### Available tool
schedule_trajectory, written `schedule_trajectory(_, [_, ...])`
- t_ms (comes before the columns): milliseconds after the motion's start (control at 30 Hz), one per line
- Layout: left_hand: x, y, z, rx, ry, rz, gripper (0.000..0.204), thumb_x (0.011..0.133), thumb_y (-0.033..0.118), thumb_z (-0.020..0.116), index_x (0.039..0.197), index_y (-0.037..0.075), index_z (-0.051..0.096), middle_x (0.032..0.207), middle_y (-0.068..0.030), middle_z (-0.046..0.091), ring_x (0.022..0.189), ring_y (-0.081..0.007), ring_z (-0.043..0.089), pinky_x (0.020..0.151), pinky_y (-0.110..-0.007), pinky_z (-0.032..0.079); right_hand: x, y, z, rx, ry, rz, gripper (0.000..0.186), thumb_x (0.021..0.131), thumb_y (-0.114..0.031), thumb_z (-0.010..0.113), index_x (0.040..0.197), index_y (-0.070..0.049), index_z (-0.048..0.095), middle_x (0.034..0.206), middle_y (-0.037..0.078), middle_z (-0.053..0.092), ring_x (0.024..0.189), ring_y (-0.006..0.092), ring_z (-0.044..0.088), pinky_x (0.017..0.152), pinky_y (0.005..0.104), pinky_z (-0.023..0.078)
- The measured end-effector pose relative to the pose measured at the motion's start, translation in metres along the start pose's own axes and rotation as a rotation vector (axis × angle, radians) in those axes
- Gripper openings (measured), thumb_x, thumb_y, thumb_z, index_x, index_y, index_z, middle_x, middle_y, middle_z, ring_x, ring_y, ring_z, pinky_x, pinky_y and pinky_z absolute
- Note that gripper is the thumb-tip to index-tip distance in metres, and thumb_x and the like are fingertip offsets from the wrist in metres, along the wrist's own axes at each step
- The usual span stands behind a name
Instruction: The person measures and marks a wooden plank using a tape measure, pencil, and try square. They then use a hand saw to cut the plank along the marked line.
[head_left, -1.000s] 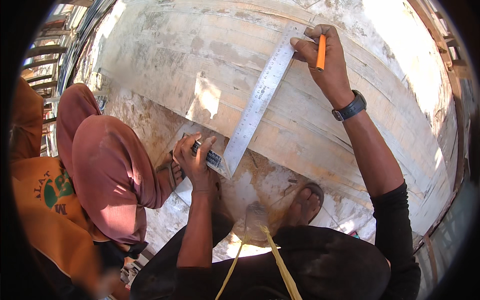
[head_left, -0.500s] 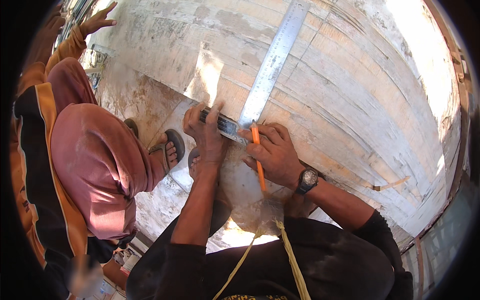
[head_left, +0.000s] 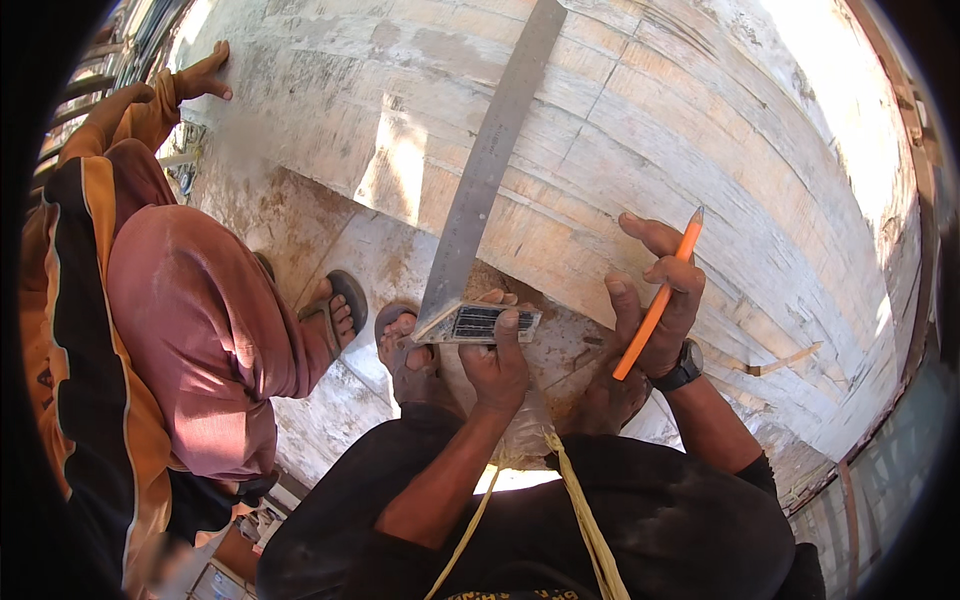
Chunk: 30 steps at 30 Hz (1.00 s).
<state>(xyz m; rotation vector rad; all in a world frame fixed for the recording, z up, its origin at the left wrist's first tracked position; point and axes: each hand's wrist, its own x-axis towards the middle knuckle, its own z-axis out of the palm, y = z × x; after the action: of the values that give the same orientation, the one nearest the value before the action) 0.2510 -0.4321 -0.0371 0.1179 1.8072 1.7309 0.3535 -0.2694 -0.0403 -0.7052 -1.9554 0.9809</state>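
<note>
My left hand (head_left: 495,375) grips the dark, pale-edged stock (head_left: 484,322) of a metal square, whose long grey ruled blade (head_left: 487,160) reaches diagonally up over a weathered plywood board (head_left: 700,150). My right hand (head_left: 665,305) holds an orange pencil (head_left: 652,320) tip upward, beside the board's near edge and right of the square, with some fingers raised. A thin straight line (head_left: 600,100) runs on the board right of the blade. Below the square hangs a clear plastic pouch (head_left: 530,425) on yellow cords.
At left a co-worker in maroon trousers (head_left: 200,300) squats, a hand (head_left: 205,70) on the board's upper left. Below the board are dirty pale tiles (head_left: 355,260) and my sandalled foot (head_left: 405,355). A loose wood strip (head_left: 785,358) lies at right. Metal rods (head_left: 150,40) are at upper left.
My right hand with the pencil came down from the blade's top to the stock, then moved right. My left hand moved rightward, turning the stock. The blade now lies farther left and looks darker.
</note>
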Motion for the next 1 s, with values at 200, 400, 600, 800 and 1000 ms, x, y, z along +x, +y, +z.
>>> schedule_trajectory(200, [-0.016, -0.034, 0.006, -0.016, -0.15, -0.433, 0.034, 0.103, 0.026, 0.066, 0.123, -0.001, 0.06, 0.108, -0.0068, 0.067, 0.093, -0.0114, 0.063, 0.082, -0.028, 0.053, -0.017, -0.014, 0.002, 0.038, -0.284, 0.085, 0.044, 0.084, -0.015, 0.084, 0.107, -0.013, 0.047, 0.126, 0.017, 0.069, 0.109, 0.0354, 0.064, 0.094, 0.0472, 0.049])
schedule_trajectory(400, [0.0, -0.028, 0.003, 0.008, -0.391, -0.531, 0.036, 0.105, 0.031, 0.063, 0.124, 0.0, 0.06, 0.105, -0.0039, 0.067, 0.09, -0.0084, 0.062, 0.075, -0.025, 0.052, -0.049, -0.016, -0.006, -0.078, -0.466, 0.01, 0.037, 0.08, -0.017, 0.083, 0.099, -0.013, 0.051, 0.128, 0.012, 0.069, 0.106, 0.0342, 0.062, 0.096, 0.0492, 0.044])
schedule_trajectory(600, [-0.003, -0.022, 0.01, -0.035, -0.443, -0.744, 0.033, 0.106, 0.031, 0.061, 0.121, 0.002, 0.062, 0.1, -0.0004, 0.066, 0.088, -0.0047, 0.061, 0.073, -0.021, 0.05, -0.058, -0.022, -0.011, -0.197, -0.496, 0.022, 0.033, 0.078, -0.013, 0.08, 0.095, -0.014, 0.052, 0.133, 0.012, 0.068, 0.108, 0.033, 0.06, 0.096, 0.0507, 0.04])
schedule_trajectory(800, [-0.024, -0.024, 0.035, -0.063, -0.207, -0.503, 0.039, 0.106, 0.032, 0.059, 0.127, 0.0, 0.054, 0.109, -0.0071, 0.065, 0.095, -0.0117, 0.061, 0.081, -0.029, 0.051, -0.086, -0.016, -0.026, -0.309, -0.5, 0.086, 0.038, 0.076, -0.006, 0.081, 0.098, -0.014, 0.052, 0.138, 0.015, 0.066, 0.106, 0.0326, 0.058, 0.093, 0.0461, 0.039])
schedule_trajectory(1000, [-0.024, -0.023, 0.026, -0.022, -0.075, -0.331, 0.041, 0.108, 0.032, 0.054, 0.132, -0.001, 0.047, 0.118, -0.0126, 0.061, 0.107, -0.017, 0.059, 0.091, -0.033, 0.049, -0.09, -0.02, -0.02, -0.229, -0.459, 0.083, 0.04, 0.075, -0.002, 0.083, 0.097, -0.014, 0.052, 0.138, 0.017, 0.066, 0.105, 0.0307, 0.058, 0.092, 0.0427, 0.039])
